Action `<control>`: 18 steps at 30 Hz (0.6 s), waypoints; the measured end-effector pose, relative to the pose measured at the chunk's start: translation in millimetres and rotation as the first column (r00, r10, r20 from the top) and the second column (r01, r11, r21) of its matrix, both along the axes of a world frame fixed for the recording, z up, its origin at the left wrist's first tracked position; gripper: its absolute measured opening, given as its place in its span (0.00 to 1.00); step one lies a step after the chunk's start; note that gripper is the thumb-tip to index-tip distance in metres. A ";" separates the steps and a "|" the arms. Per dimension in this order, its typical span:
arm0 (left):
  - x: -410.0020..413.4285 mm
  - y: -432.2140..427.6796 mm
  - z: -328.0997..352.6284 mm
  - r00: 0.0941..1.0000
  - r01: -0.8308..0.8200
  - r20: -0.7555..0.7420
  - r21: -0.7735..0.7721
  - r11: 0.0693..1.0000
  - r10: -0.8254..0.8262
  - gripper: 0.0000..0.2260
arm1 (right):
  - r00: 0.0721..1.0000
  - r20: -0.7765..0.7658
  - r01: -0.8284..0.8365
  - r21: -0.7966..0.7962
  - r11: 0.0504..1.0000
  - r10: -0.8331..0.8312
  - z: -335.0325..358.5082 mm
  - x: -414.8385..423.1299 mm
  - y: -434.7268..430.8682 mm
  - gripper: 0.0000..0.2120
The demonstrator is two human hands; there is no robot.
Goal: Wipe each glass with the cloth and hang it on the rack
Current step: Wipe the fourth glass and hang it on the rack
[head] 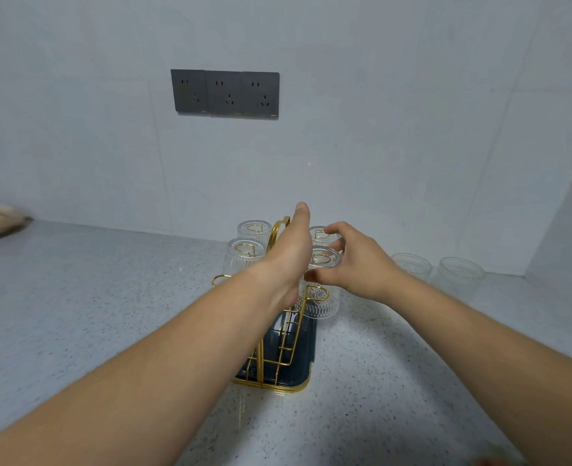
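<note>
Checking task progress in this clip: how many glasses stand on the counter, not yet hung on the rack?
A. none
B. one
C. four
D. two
D: two upright glasses stand on the counter to the right of the rack; the other four hang upside down on it, the right hand gripping the near right glass.

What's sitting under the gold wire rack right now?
A dark blue tray lies under the gold wire rack. Its far part is hidden by the left forearm and the hung clear ribbed glasses.
</note>
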State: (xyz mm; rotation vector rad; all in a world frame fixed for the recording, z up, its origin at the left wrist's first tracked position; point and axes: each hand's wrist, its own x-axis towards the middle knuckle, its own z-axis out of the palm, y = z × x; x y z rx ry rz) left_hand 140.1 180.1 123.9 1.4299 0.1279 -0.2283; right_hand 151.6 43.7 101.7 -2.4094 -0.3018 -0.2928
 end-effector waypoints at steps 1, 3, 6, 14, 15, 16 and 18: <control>-1.7 -0.3 1.1 1.000 0.001 -0.003 -0.007 1.000 -0.001 0.41 | 1.000 -0.003 -0.003 0.001 1.000 0.003 -0.4 -0.1 -0.5 0.39; -5.5 -0.2 2.5 1.000 -0.004 -0.015 -0.003 1.000 0.004 0.44 | 1.000 -0.015 -0.009 0.005 1.000 0.009 -1.6 -0.4 -1.1 0.40; -16.2 -0.3 7.7 1.000 0.010 -0.015 0.043 0.999 -0.009 0.45 | 1.000 -0.031 -0.003 -0.001 1.000 0.003 -2.6 -0.5 -1.5 0.42; -42.5 -10.4 19.2 0.989 0.042 0.125 0.288 0.957 -0.081 0.31 | 0.999 -0.008 0.053 0.047 0.997 -0.053 -5.7 -19.6 -26.8 0.39; -44.5 -13.0 19.8 0.982 0.025 0.170 0.327 0.945 -0.085 0.31 | 0.998 -0.005 0.070 0.066 0.995 -0.070 -6.5 -24.0 -34.7 0.37; -48.1 -16.6 21.6 0.969 -0.005 0.231 0.363 0.932 -0.084 0.30 | 0.996 -0.008 0.092 0.087 0.992 -0.092 -8.5 -28.4 -45.0 0.35; -56.0 -24.4 24.0 0.933 -0.054 0.350 0.364 0.930 -0.083 0.28 | 0.989 -0.028 0.146 0.123 0.982 -0.143 -13.9 -36.6 -66.2 0.31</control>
